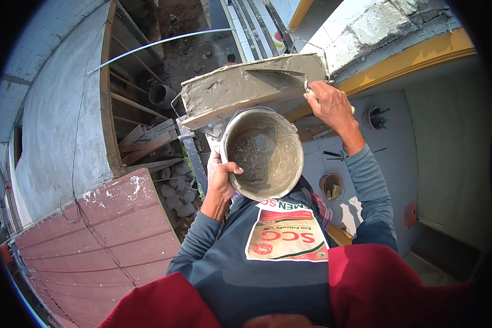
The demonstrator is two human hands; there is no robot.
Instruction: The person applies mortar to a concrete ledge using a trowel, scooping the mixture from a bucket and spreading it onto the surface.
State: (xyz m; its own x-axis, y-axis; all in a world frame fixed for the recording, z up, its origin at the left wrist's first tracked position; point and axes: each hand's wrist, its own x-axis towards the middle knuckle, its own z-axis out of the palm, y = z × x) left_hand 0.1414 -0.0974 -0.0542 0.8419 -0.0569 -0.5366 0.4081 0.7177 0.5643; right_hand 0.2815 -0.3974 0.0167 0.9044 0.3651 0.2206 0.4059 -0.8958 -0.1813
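Observation:
My left hand (220, 179) grips the near-left rim of a round bucket (246, 136), thumb inside, with grey mortar residue on its inner surface. My right hand (329, 109) is closed on the handle of a trowel (279, 74), whose blade lies flat against the long top of wet grey mortar (218, 90) at the upper middle. A wooden board (194, 121) runs along the mortar's near edge, just beyond the bucket. Bent wire stands at both ends of the mortar. The trowel's handle is mostly hidden by my fingers.
A concrete slab (60, 120) and red roof sheets (93, 229) lie left, above rubble and timber. A white pipe (158, 41) crosses above. Broken masonry (377, 33) and a yellow beam (404, 60) are upper right. Below are a tiled floor (382, 164) and buckets (331, 186). Someone's head (230, 59) shows beyond the mortar.

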